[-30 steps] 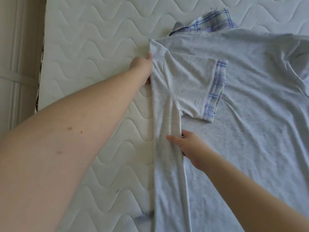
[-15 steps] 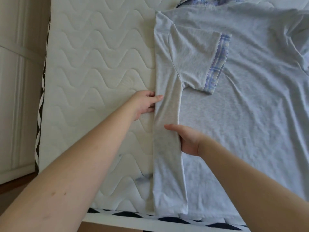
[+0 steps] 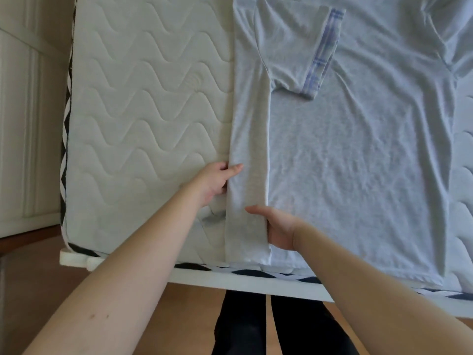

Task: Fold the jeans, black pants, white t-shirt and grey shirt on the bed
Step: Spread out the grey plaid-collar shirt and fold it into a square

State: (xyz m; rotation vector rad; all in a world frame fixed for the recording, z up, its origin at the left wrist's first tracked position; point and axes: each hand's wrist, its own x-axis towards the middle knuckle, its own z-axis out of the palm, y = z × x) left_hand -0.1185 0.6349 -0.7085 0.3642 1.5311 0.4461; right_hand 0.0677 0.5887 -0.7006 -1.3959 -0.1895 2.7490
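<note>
The grey shirt [image 3: 358, 155] lies flat on the bed [image 3: 143, 103], its hem at the near edge, with its left side turned in as a long narrow flap [image 3: 249, 139] and the left sleeve [image 3: 294, 47], checked cuff showing, laid across the chest. Over the last second both hands have slid down the flap toward the hem: the left hand [image 3: 215, 183], which was up by the shoulder, now rests against the outer crease low down, thumb on the cloth, and the right hand [image 3: 277, 226] sits lower than before, at the flap's inner edge near the hem. The hands are apart, one on each side of the flap. Both lie open and flat on the cloth, pressing it and not pinching it, though the left fingers are partly tucked at the crease and cannot be read fully. The flap looks straight and even from shoulder to hem, so the first side fold seems smoothed and about done. The right side of the shirt is still spread wide and rumpled near its sleeve, so the matching fold there is probably next, then the fold up from the hem. No jeans, black pants or white t-shirt can be seen on the bed here
</note>
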